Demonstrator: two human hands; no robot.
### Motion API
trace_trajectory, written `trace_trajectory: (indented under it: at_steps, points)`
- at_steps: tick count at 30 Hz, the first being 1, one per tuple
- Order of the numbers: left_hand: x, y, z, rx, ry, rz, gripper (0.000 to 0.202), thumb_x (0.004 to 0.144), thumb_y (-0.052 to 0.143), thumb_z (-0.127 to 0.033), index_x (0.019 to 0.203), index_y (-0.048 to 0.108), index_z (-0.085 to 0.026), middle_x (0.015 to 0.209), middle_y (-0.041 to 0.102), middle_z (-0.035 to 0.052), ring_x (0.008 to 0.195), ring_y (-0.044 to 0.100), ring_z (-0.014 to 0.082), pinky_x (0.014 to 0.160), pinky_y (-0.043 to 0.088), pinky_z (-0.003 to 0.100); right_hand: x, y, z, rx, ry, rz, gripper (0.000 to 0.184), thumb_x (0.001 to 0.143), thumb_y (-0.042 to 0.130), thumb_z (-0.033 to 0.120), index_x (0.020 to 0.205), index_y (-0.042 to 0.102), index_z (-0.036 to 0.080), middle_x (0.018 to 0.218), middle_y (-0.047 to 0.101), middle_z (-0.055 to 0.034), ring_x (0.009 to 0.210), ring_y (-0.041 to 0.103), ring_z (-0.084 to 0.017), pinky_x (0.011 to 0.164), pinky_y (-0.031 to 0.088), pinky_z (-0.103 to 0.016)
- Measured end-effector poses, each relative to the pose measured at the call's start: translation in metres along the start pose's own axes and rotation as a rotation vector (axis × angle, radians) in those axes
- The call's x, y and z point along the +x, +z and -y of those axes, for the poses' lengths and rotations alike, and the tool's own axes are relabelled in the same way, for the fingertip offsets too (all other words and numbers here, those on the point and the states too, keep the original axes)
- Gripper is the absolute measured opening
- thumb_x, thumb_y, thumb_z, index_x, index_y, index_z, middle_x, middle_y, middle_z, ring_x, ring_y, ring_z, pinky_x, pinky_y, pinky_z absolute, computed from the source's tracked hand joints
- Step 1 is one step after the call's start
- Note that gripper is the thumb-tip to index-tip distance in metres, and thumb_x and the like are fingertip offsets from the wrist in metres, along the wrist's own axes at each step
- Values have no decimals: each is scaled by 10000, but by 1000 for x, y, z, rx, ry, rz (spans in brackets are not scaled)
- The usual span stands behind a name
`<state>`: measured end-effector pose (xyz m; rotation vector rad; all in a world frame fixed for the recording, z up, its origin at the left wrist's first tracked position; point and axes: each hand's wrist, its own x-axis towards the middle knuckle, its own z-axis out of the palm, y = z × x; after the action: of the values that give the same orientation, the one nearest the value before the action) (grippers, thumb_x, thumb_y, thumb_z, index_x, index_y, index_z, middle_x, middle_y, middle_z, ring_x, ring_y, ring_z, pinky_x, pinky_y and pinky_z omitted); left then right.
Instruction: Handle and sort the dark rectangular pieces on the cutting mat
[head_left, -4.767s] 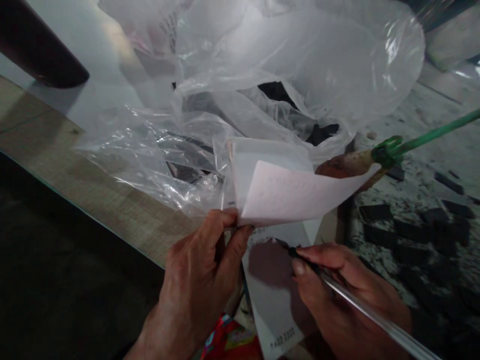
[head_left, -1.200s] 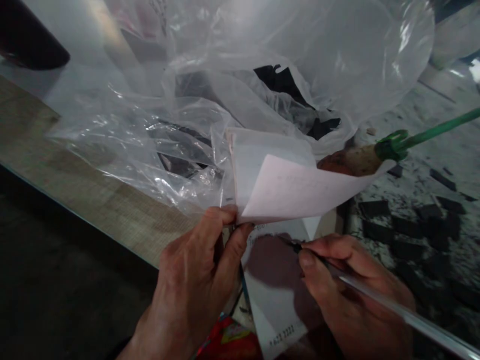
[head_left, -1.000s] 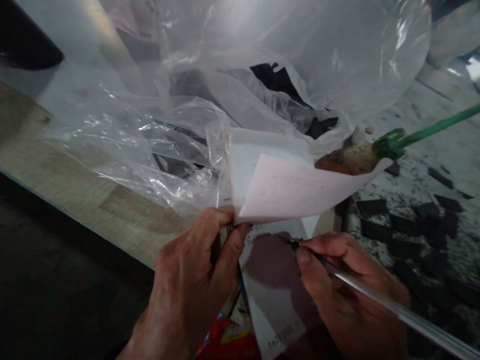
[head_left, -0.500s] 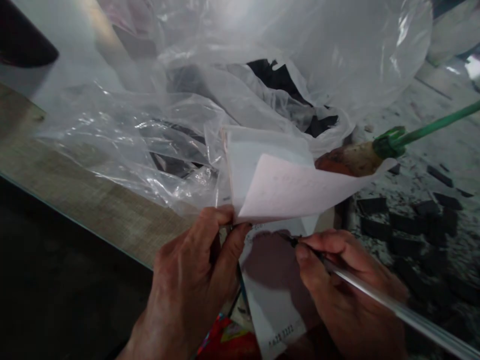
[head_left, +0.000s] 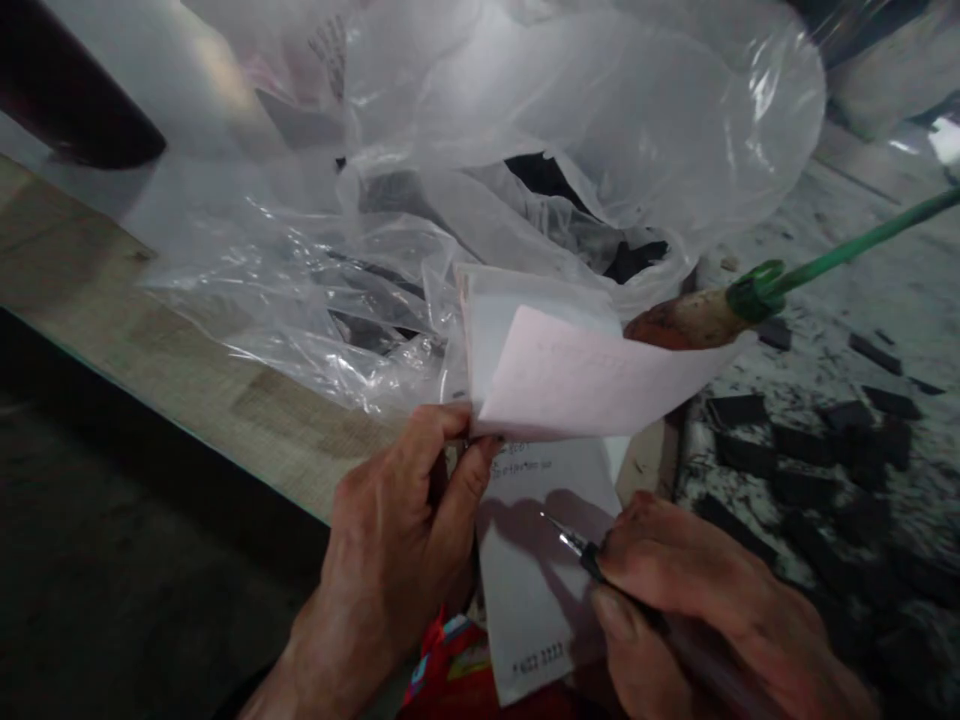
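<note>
My left hand (head_left: 397,545) pinches the folded-back top sheet (head_left: 592,375) of a small white notepad (head_left: 536,580), holding it up off the page below. My right hand (head_left: 697,615) is closed round a pen (head_left: 577,545) whose tip rests on the lower page, under a few handwritten lines. Printed digits show near the pad's bottom edge.
A large crumpled clear plastic bag (head_left: 465,200) with dark pieces inside lies behind the pad on the wooden tabletop (head_left: 195,390). A green-handled tool (head_left: 757,295) lies to the right. Several small black pieces (head_left: 817,450) are scattered there. A red packet (head_left: 457,670) sits below the pad.
My right hand with the pen has moved down and toward me on the page, uncovering handwritten lines near the top. My left hand still holds the sheet up.
</note>
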<state>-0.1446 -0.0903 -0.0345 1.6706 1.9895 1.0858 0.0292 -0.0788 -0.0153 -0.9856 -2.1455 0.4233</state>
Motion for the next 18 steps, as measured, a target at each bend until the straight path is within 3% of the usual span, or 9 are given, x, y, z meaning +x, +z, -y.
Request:
trace_trajectory:
  at_steps: [3,5,10,14,18]
  points:
    - [0,-1,1,12,5,-10,67,844,550,-173,850,519,-233,635,582,-101,522,570,70,496,407,158,0,2,-2,47,-71,1,188,724,559,77,836,533,225,636,645,66,618,643,-87,774,516,-208]
    - [-1,-1,1,20,8,-20,64,839,558,-174,853,528,-229,643,591,-95,536,573,76,505,407,166,-1,0,-1,74,-133,106,169,748,559,82,848,535,215,648,652,66,612,640,-78,834,493,-233]
    - [-1,1,0,14,-21,-28,41,842,566,-193,865,549,-222,641,593,-85,536,562,82,504,389,183,-8,-9,7,88,-234,339,151,825,506,89,909,537,211,653,648,53,552,598,-75,790,491,-242]
    - [0,2,-2,-10,-47,-26,14,848,559,-220,860,555,-215,655,594,-77,534,543,85,520,381,197,-6,-17,16,93,-213,336,144,885,455,131,953,555,210,711,674,29,630,642,-96,753,500,-227]
    - [-1,3,-2,-58,-73,-20,46,864,530,-241,868,559,-206,716,621,-54,597,558,99,566,389,207,-12,-21,11,122,-202,317,151,911,472,283,1011,569,226,819,705,18,729,673,-108,706,512,-187]
